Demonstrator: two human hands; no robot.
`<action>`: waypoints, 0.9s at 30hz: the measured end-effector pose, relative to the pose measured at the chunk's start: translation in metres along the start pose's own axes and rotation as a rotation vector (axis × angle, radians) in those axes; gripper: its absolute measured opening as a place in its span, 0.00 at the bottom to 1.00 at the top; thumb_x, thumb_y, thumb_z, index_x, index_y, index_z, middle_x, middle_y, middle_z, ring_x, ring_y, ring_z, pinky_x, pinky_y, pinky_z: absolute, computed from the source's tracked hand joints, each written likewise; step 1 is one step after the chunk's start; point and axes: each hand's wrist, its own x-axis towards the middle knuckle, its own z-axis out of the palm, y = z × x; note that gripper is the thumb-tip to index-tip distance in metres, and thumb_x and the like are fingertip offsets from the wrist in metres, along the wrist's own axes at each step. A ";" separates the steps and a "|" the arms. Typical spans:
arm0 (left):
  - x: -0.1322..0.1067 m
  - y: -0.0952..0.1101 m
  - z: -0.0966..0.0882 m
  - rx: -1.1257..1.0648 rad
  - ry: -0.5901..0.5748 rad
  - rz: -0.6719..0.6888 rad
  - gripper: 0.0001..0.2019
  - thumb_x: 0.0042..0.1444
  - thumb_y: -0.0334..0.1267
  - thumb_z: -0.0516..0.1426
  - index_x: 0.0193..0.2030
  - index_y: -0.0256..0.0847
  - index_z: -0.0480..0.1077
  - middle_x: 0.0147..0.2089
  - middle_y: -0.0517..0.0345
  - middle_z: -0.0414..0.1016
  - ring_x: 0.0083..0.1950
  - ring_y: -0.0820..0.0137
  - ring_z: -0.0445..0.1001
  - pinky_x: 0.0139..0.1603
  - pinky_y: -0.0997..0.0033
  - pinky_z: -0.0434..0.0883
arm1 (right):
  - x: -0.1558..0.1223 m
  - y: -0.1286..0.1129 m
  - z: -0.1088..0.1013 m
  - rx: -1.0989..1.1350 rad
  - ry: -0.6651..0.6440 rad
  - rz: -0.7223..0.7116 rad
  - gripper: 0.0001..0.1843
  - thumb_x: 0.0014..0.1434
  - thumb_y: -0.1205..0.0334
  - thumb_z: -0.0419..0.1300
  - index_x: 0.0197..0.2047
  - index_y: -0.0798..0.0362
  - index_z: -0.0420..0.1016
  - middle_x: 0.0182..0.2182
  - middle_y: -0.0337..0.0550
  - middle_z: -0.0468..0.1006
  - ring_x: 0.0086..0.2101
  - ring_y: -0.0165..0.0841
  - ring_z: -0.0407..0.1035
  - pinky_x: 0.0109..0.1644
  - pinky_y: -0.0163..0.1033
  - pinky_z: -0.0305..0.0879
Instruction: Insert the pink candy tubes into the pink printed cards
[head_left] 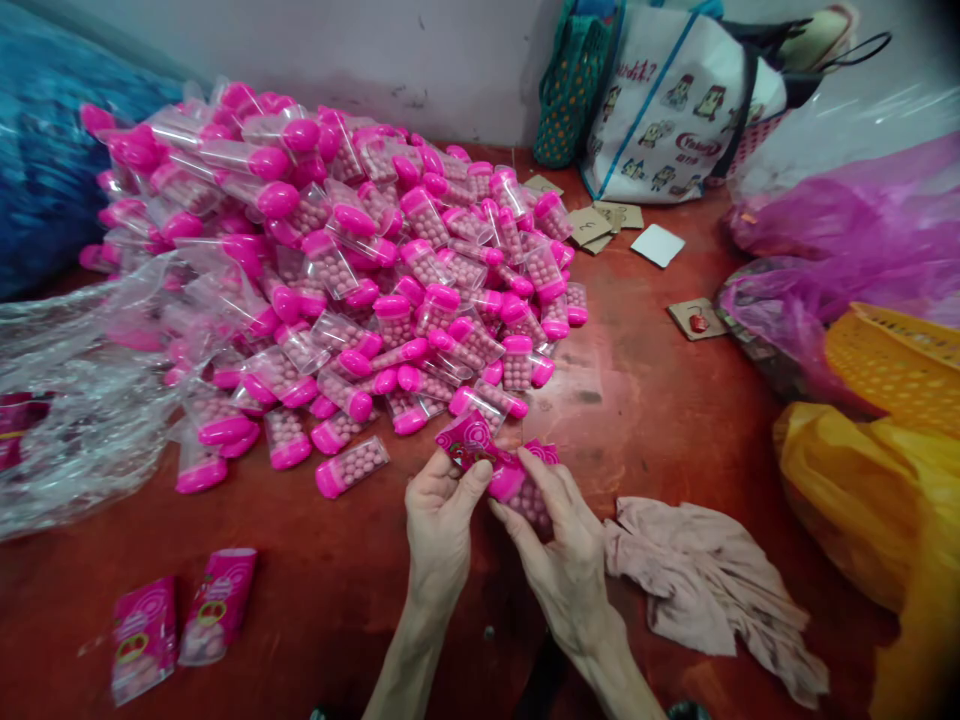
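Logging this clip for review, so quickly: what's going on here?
A person's left hand pinches a pink printed wrapper, and the right hand grips a pink-capped container of small pink balls against it, above a red table. Behind them lies a big heap of similar containers in clear sleeves. Two wrapped packs lie at the near left, and a crumpled cloth at the right.

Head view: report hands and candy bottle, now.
Left hand pinching pink label. Right hand gripping candy bottle. Bottle pile just ahead, cloth to the right, nothing blocking.
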 end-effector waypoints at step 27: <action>-0.013 0.008 0.015 -0.035 -0.019 -0.095 0.10 0.42 0.26 0.63 0.33 0.38 0.76 0.30 0.59 0.79 0.31 0.73 0.75 0.36 0.76 0.71 | -0.013 0.004 0.004 0.002 0.087 0.033 0.33 0.56 0.64 0.58 0.64 0.54 0.52 0.49 0.52 0.73 0.44 0.39 0.72 0.46 0.42 0.70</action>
